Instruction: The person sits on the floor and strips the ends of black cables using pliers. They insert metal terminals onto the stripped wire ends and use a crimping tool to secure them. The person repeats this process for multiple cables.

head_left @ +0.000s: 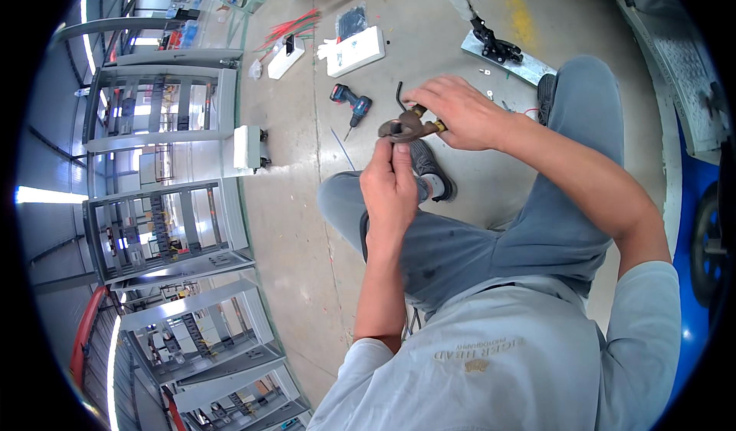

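My right hand (465,115) is closed round the yellow-marked handles of a pair of cable cutters (408,127), held above my feet. At their rounded metal jaws, my left hand (389,182) is closed in a pinch, thumb and fingertips just below the cutting head. What lies between those fingertips is mostly hidden. A short bent black piece (399,96), like a cable end, sticks up beyond the jaws. Beside my left wrist shows a dark strip (365,231), perhaps cable; I cannot tell whether it joins the black piece.
On the concrete floor lie a cordless drill (353,107), a white box (356,51), a smaller white box (286,58) and red and green wires (294,26). A metal plate (512,61) with black cable parts is ahead right. Grey cabinet frames (165,224) line the left.
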Demonstrator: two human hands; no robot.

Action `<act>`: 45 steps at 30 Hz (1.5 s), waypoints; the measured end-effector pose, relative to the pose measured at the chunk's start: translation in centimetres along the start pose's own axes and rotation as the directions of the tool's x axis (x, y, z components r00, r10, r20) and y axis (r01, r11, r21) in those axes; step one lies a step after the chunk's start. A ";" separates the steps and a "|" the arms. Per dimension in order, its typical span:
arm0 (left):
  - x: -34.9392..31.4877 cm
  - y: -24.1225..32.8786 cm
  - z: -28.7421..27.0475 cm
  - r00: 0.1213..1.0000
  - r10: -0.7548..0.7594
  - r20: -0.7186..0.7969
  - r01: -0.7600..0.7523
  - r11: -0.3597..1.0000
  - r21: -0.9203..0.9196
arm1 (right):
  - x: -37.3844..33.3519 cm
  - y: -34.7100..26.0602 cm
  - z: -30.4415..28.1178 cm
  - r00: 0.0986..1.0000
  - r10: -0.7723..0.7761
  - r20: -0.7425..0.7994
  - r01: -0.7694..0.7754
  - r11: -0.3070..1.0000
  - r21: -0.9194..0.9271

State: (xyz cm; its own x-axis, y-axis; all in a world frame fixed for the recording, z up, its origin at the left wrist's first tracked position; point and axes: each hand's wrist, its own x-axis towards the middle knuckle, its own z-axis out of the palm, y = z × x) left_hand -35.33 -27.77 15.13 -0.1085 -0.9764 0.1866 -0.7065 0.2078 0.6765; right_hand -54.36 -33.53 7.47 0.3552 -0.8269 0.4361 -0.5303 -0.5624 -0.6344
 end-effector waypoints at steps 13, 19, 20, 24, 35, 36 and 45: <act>-1.7 2.1 -3.1 0.981 0.109 0.163 -0.065 0.965 -0.254 | -0.6 -1.6 -0.2 0.973 -0.188 -0.134 0.204 0.971 0.124; -1.1 0.8 -3.0 0.988 0.108 0.111 -0.091 0.985 -0.143 | 0.4 -1.0 0.2 0.972 -0.172 -0.160 0.192 0.975 0.116; -1.4 0.7 -2.7 0.991 0.123 0.052 -0.118 0.988 -0.097 | 0.7 -0.9 0.1 0.973 -0.177 -0.149 0.194 0.975 0.108; -2.5 1.5 -1.8 0.996 0.086 -0.022 -0.088 0.990 -0.106 | 1.0 -1.8 -0.6 0.969 -0.205 -0.139 0.222 0.968 0.116; -2.6 3.5 -6.7 0.962 0.065 0.264 0.065 0.887 -0.458 | 1.9 -4.5 -0.5 0.926 -0.295 -0.235 0.353 0.899 0.261; -2.7 3.6 -6.9 0.960 0.069 0.270 0.071 0.877 -0.475 | 1.9 -4.9 -0.9 0.929 -0.295 -0.226 0.349 0.900 0.262; -2.0 3.1 -7.9 0.935 0.135 0.328 0.062 0.849 -0.525 | 1.9 -5.3 -1.5 0.947 -0.283 -0.154 0.321 0.872 0.369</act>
State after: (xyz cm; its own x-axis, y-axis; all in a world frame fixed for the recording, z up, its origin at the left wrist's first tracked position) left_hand -31.73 -24.69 22.47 -0.4260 -0.9042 0.0321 -0.2397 0.1470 0.9597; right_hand -51.97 -32.11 12.63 0.3676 -0.6227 0.6907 -0.0650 -0.7581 -0.6489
